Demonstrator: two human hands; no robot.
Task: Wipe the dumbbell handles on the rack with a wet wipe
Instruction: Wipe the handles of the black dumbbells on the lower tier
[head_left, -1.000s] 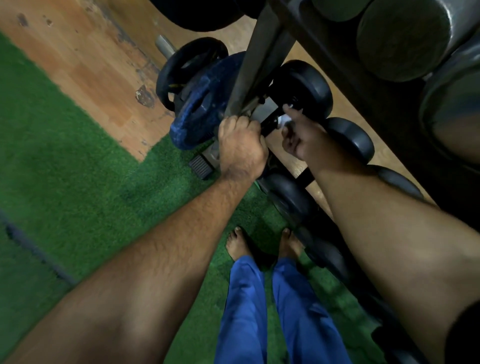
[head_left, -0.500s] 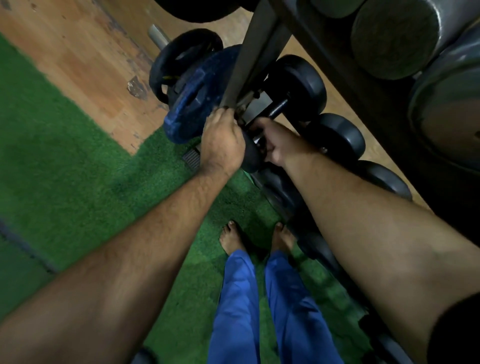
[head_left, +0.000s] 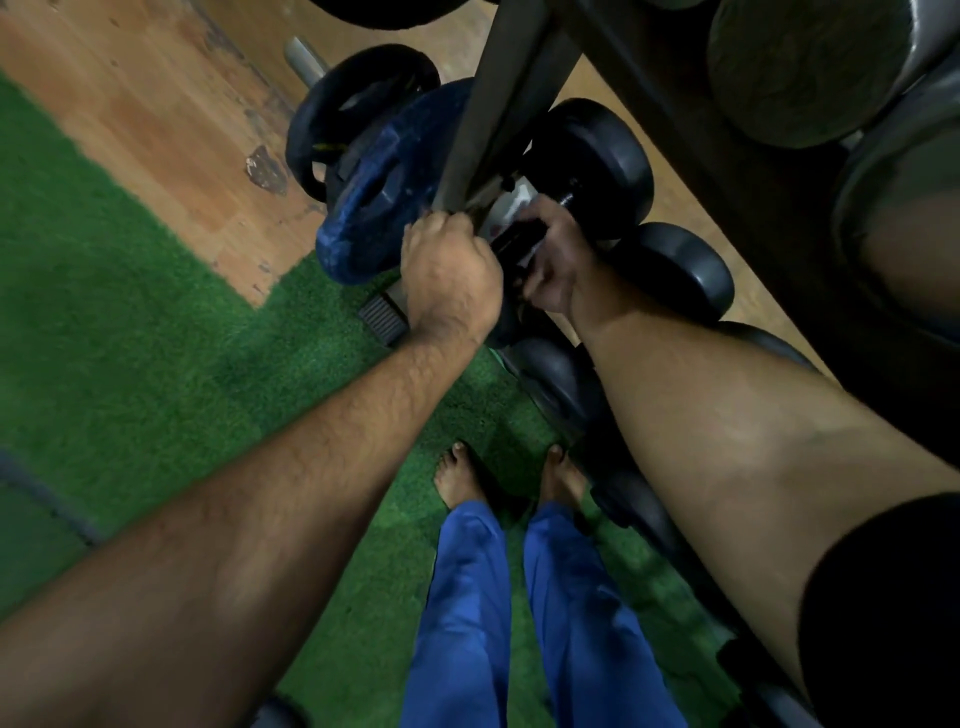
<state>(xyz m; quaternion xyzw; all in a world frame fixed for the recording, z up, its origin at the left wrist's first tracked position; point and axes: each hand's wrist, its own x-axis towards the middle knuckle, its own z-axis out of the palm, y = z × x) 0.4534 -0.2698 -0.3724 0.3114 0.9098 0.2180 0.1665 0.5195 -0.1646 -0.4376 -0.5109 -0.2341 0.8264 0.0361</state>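
View downward from the head, with the grey rack upright (head_left: 483, 104) as landmark. The left hand (head_left: 449, 275) sits at the foot of this upright, fingers curled into a fist around its lower end, knuckles toward the camera. Just right of the upright, the right hand (head_left: 550, 260) has its fingers curled round the dark dumbbell handle (head_left: 511, 239) on the lowest tier; a pale patch by the fingers (head_left: 522, 200) may be the wet wipe, but it is too blurred to tell. The black head of this dumbbell (head_left: 597, 161) lies right of the upright, and further black dumbbell heads (head_left: 680, 270) follow in a row beyond it, toward the lower right. Left of the upright, a blue weight plate (head_left: 384, 187) leans against it, with a black plate (head_left: 358, 104) behind. Large grey dumbbell ends (head_left: 800, 67) occupy the upper tier, far right of the upright. Below the upright lies green turf (head_left: 156, 338), bordered by wooden floor (head_left: 156, 104); two bare feet (head_left: 457, 478) and blue trouser legs (head_left: 467, 597) stand on the turf.
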